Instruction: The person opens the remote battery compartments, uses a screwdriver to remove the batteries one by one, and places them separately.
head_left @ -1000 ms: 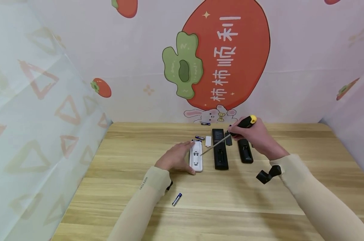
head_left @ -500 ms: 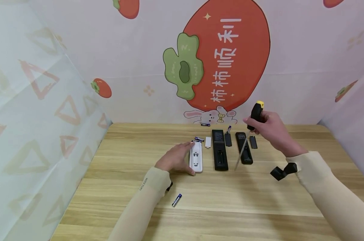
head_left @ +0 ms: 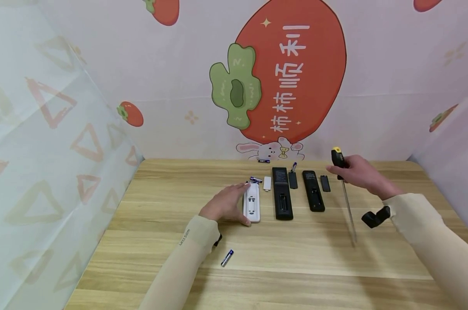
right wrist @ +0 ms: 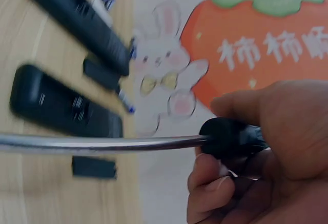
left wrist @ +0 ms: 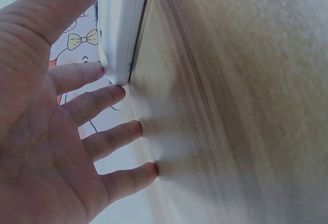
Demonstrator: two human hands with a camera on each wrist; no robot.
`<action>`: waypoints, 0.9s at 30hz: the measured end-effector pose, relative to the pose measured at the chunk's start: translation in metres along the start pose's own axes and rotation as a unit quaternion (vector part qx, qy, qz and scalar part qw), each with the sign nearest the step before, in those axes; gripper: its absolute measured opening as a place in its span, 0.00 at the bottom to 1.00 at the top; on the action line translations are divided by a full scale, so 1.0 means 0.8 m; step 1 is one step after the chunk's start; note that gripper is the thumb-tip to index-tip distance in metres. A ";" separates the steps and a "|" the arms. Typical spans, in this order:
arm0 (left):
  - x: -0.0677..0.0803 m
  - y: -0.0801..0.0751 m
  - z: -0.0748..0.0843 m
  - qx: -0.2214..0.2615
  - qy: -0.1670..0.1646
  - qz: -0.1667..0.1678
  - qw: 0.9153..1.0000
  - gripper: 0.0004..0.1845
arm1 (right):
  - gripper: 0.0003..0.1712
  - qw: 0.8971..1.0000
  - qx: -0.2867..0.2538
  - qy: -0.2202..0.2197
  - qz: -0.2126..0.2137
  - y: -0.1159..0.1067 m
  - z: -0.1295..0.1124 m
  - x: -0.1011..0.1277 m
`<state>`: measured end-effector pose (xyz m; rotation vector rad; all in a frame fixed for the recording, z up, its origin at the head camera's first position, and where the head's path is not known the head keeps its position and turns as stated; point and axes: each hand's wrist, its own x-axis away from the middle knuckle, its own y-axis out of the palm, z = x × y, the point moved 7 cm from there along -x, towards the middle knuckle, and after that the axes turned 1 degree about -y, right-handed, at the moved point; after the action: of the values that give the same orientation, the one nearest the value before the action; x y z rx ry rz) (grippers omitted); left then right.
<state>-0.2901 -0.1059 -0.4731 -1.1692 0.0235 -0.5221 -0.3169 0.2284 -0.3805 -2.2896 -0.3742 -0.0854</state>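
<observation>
— Two hands working? Lying where, white remote [head_left: 252, 203]?
— Lying lengthwise, running away, touching flat-fingered left hand [head_left: 225, 204]. Gripping screwdriver [head_left: 344, 196], right hand [head_left: 357, 172], well apart beyond both black remotes [head_left: 282, 192], shaft pointing nearward over table [head_left: 295, 254].

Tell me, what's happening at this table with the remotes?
A person sits at a wooden table with three remotes laid out, battery compartments open. The left hand rests flat beside the white remote, steadying it. The right hand grips a black and yellow screwdriver, held off to the right of the two black remotes, tip pointing down toward the table. Loose covers and small batteries lie around; one battery sits near the left sleeve.
</observation>
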 end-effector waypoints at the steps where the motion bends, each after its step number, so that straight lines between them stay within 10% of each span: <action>1: 0.000 0.000 0.000 0.000 0.000 0.000 1.000 0.65 | 0.24 1.000 0.008 0.005 -0.007 0.000 0.006 -0.001; 27: 0.000 0.000 0.001 0.003 -0.005 -0.001 1.000 0.64 | 0.21 0.991 0.094 0.074 -0.062 -0.013 0.125 -0.020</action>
<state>-0.2897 -0.1053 -0.4724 -1.1650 0.0118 -0.5188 -0.3406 0.3043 -0.4439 -2.0592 -0.4288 -0.2710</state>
